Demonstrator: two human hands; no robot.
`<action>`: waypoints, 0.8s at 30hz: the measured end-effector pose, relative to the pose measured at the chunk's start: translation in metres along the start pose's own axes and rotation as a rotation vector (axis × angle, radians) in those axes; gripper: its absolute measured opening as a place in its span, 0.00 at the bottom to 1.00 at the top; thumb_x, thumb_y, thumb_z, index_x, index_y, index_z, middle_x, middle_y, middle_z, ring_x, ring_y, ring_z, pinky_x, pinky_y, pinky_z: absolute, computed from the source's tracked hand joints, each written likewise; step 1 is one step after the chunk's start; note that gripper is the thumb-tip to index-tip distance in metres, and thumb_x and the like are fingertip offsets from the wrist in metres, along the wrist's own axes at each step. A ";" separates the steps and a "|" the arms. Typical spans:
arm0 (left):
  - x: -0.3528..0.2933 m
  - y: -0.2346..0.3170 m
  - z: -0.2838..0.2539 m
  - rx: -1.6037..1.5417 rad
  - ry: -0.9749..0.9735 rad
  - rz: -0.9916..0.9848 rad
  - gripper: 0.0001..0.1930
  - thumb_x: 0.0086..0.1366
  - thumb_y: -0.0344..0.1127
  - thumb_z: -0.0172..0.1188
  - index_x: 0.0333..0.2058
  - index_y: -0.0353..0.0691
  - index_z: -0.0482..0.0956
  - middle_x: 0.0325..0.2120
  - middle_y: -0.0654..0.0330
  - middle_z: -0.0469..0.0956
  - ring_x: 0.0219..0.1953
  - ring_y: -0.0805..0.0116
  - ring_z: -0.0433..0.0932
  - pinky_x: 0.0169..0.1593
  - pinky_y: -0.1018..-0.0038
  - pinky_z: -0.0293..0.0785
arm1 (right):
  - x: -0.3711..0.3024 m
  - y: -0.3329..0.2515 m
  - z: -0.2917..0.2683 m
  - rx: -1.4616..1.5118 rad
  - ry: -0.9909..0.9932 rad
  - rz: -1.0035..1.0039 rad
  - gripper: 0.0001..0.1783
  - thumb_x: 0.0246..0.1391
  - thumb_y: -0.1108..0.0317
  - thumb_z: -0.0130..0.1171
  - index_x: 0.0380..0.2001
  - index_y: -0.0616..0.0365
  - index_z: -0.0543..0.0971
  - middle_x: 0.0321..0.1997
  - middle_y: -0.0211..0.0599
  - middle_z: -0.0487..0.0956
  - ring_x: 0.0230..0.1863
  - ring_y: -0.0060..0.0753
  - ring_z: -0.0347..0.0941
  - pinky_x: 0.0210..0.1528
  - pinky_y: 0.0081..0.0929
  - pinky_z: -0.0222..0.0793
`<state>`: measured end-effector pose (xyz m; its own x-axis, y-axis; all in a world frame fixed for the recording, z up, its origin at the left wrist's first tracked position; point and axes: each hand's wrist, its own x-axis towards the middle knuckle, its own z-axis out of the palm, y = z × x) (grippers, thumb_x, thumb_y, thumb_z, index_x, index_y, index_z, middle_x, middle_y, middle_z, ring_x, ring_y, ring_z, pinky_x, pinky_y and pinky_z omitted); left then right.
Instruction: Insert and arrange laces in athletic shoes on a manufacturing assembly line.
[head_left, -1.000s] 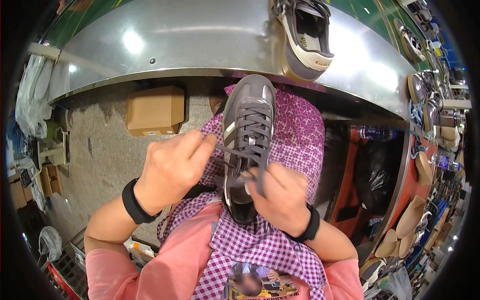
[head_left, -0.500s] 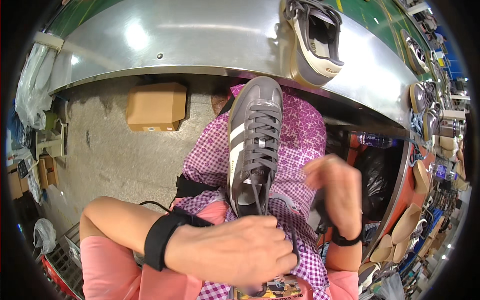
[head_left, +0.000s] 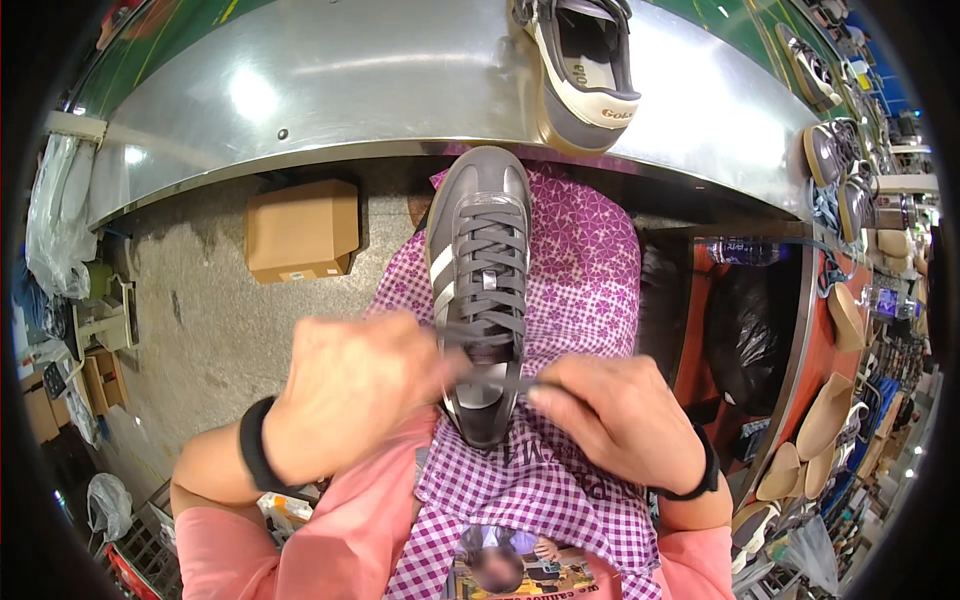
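A: Where is the shoe sitting?

B: The grey sneaker [head_left: 482, 290] is lying at centre frame, toe pointing up, on the purple patterned cloth [head_left: 590, 270] over the lap.

A: And the hands?

B: Left hand [head_left: 345, 395], lower left of centre, is curling its fingers at the shoe's side; its grip on the lace is hidden, cannot tell. Right hand [head_left: 620, 420], lower right of centre, is pinching the grey lace [head_left: 500, 383] with fingertips pressed together.

A: Surroundings?

B: A second sneaker [head_left: 585, 70] is resting on the metal table [head_left: 330, 90] at top centre. A cardboard box [head_left: 300, 230] is sitting on the floor, upper left.
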<state>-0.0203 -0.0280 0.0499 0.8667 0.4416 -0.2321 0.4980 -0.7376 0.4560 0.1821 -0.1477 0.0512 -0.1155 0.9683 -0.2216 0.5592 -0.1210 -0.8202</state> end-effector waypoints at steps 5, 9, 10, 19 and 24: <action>0.029 -0.012 0.033 -0.128 0.537 0.258 0.08 0.44 0.32 0.69 0.26 0.42 0.81 0.35 0.60 0.80 0.42 0.59 0.77 0.48 0.61 0.71 | 0.021 0.009 0.022 -0.304 0.307 -0.084 0.10 0.56 0.66 0.58 0.27 0.59 0.72 0.23 0.42 0.75 0.24 0.45 0.74 0.23 0.38 0.66; 0.016 0.000 0.021 -0.247 0.505 0.165 0.08 0.36 0.30 0.68 0.17 0.40 0.76 0.39 0.62 0.78 0.54 0.50 0.69 0.56 0.54 0.62 | 0.021 0.017 0.027 -0.209 0.355 -0.137 0.10 0.54 0.65 0.61 0.33 0.61 0.75 0.26 0.41 0.77 0.25 0.44 0.75 0.24 0.35 0.69; 0.011 -0.004 0.005 -0.362 0.480 0.168 0.08 0.36 0.29 0.68 0.16 0.40 0.75 0.37 0.62 0.78 0.53 0.51 0.70 0.54 0.56 0.63 | 0.017 0.022 0.022 -0.178 0.284 -0.072 0.21 0.51 0.63 0.64 0.45 0.64 0.74 0.27 0.42 0.77 0.25 0.43 0.76 0.25 0.33 0.70; 0.008 -0.037 0.073 -0.595 0.300 -0.070 0.50 0.46 0.37 0.71 0.65 0.35 0.52 0.64 0.38 0.51 0.66 0.39 0.53 0.66 0.56 0.54 | 0.014 0.050 0.071 -0.224 0.211 -0.028 0.52 0.44 0.71 0.63 0.65 0.79 0.45 0.22 0.45 0.75 0.22 0.43 0.75 0.26 0.34 0.71; -0.004 -0.023 0.075 -0.642 0.329 -0.065 0.58 0.43 0.31 0.66 0.68 0.31 0.35 0.68 0.35 0.39 0.70 0.42 0.45 0.68 0.57 0.49 | 0.011 0.038 0.042 -0.110 0.237 -0.166 0.46 0.46 0.68 0.64 0.65 0.73 0.53 0.29 0.47 0.77 0.29 0.44 0.77 0.30 0.35 0.72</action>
<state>-0.0326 -0.0512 -0.0243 0.7315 0.6799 -0.0510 0.3447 -0.3043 0.8880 0.1671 -0.1513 -0.0043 -0.0254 0.9984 0.0500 0.6357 0.0548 -0.7700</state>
